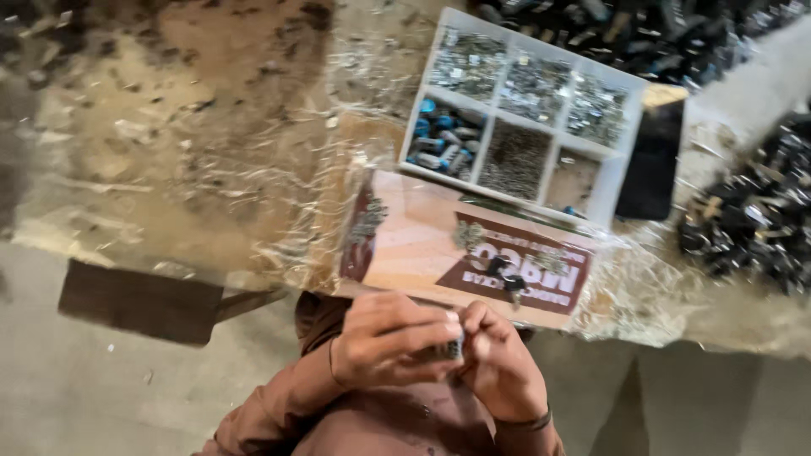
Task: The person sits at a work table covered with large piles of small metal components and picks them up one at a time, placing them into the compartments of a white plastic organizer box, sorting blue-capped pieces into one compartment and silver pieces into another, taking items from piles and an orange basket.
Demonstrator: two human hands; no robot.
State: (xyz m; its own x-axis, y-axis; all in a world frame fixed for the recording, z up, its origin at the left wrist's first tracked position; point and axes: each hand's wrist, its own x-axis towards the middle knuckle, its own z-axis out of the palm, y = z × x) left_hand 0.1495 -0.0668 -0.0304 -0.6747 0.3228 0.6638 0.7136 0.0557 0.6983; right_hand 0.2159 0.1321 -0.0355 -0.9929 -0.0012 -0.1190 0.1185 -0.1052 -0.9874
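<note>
My left hand (384,338) and my right hand (498,359) meet close to my body at the bottom of the head view, fingers curled together around a small metal part (454,347) pinched between them. The part is mostly hidden by my fingers. Just beyond my hands lies a flat cardboard box (439,245) in pink and brown with a few small metal pieces (507,274) resting on it. Further back stands a white compartment tray (621,127) holding blue-capped parts (439,135) and several heaps of tiny metal parts.
The worn table (211,127) is covered with crinkled clear plastic. A dark phone (650,160) lies right of the tray. Piles of black parts (752,219) sit at the right and along the back. Bare concrete floor (101,397) shows below the table's front edge.
</note>
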